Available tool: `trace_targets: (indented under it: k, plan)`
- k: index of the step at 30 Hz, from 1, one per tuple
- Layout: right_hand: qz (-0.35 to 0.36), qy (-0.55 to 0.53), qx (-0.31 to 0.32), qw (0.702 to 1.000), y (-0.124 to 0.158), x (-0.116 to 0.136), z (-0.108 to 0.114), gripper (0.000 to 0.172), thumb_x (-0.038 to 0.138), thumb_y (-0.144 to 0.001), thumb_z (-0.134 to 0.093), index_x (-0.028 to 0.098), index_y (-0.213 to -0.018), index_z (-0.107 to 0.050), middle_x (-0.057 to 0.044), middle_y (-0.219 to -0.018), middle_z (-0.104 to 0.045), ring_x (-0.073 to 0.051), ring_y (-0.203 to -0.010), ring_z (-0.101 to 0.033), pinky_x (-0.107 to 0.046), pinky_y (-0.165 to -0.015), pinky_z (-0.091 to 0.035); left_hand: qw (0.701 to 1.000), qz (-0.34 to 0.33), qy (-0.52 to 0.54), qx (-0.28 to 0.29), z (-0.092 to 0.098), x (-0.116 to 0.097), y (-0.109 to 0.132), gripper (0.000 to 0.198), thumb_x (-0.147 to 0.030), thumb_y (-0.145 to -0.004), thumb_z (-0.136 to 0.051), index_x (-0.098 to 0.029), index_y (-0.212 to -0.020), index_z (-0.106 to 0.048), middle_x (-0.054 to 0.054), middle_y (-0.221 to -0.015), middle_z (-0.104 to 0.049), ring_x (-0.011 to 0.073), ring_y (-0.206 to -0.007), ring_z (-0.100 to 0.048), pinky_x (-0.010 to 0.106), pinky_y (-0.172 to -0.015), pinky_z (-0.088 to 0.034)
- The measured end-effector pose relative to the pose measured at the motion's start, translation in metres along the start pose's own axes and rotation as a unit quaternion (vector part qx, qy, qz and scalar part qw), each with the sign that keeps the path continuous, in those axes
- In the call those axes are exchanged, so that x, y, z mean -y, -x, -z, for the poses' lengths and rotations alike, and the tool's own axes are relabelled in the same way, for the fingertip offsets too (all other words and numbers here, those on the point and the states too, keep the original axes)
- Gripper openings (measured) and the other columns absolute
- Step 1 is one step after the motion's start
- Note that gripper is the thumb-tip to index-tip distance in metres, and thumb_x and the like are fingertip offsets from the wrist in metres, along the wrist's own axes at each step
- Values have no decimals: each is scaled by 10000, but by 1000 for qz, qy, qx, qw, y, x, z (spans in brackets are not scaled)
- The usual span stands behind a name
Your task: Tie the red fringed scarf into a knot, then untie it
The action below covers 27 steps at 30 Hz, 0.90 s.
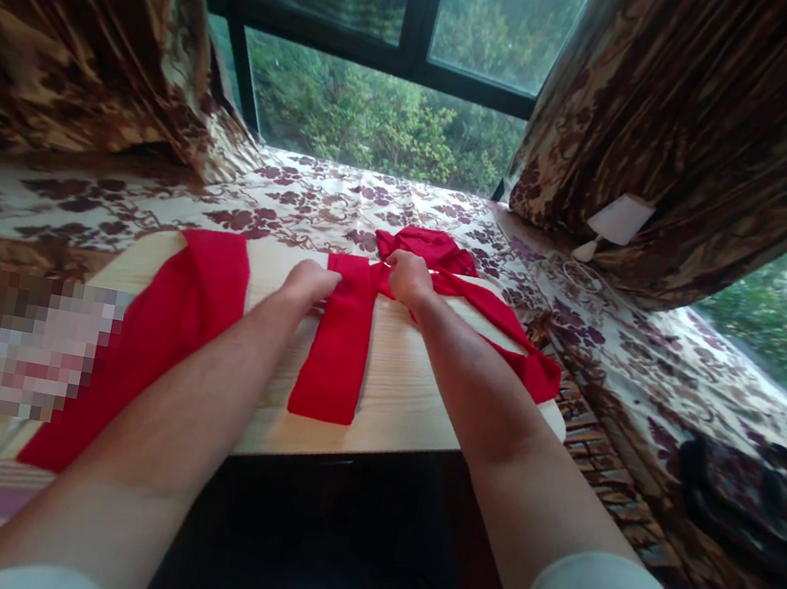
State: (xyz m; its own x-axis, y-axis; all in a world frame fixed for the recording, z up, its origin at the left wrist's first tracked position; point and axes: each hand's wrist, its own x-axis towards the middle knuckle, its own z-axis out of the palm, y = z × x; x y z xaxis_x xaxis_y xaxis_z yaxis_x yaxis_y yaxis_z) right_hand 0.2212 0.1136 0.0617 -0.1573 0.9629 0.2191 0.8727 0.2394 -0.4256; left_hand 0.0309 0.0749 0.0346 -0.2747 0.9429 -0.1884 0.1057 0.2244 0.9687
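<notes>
A folded strip of red cloth (337, 356) lies flat across the middle of a light wooden board (411, 409). At its upper left edge is my left hand (310, 284), its thumb over the cloth and its other fingers mostly hidden, closed on that edge. My right hand (407, 279) is closed on red cloth just right of the strip's top. From there a long red band (503, 319) runs right to the board's edge, and a crumpled red bundle (426, 248) lies behind. Another wide red piece (187, 319) hangs slantwise over the board's left side, partly behind my left forearm.
A blurred-out pale object (52, 351) with a cord sits at the board's left end. Patterned fabric (320, 195) covers the window ledge. A small white lamp (616, 220) stands right, near the curtain (673, 90). A black bag-like item (744, 509) lies at far right.
</notes>
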Motion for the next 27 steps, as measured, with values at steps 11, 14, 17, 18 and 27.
trace_targets:
  k: [11, 14, 17, 18, 27]
  plan:
    - [-68, -242, 44, 967, -11, 12, -42, 653, 303, -703, -755, 155, -1303, -546, -63, -1070, -674, -188, -905, -650, -313, -827, -532, 965, -94, -240, -40, 2, 25, -9, 222, -324, -690, -676, -170, -832, -750, 83, -784, -735, 231, -796, -681, 283, -698, -476]
    - [-65, -310, 54, 947, -1, 20, -53, 767, 217, -617, -802, 185, -1335, -533, -58, -1124, -660, -179, -925, -649, -318, -841, -540, 966, -106, -231, -57, 4, 25, -3, 213, -331, -724, -647, -179, -844, -735, 69, -824, -740, 211, -800, -677, 276, -716, -474]
    - [-96, -384, 65, 916, 14, 30, -58, 739, 127, -592, -785, 185, -1296, -569, -48, -1115, -671, -166, -905, -657, -310, -824, -557, 960, -89, -252, -81, 7, 19, 4, 184, -327, -754, -620, -181, -830, -702, 80, -855, -737, 223, -831, -677, 290, -747, -475]
    - [-105, -417, 79, 899, 20, 33, -57, 714, 105, -596, -774, 182, -1278, -581, -38, -1071, -684, -158, -871, -660, -304, -803, -564, 958, -84, -261, -90, 7, 16, 7, 194, -333, -762, -619, -178, -853, -691, 89, -881, -736, 231, -854, -678, 298, -765, -476]
    - [-51, -546, 237, 802, 38, 26, -35, 623, 67, -606, -754, 204, -1203, -647, -7, -982, -725, -151, -798, -680, -282, -742, -587, 955, -40, -274, -109, 12, 9, 11, 464, -448, -766, -653, -149, -1115, -590, 185, -1068, -705, 317, -1017, -670, 377, -861, -491]
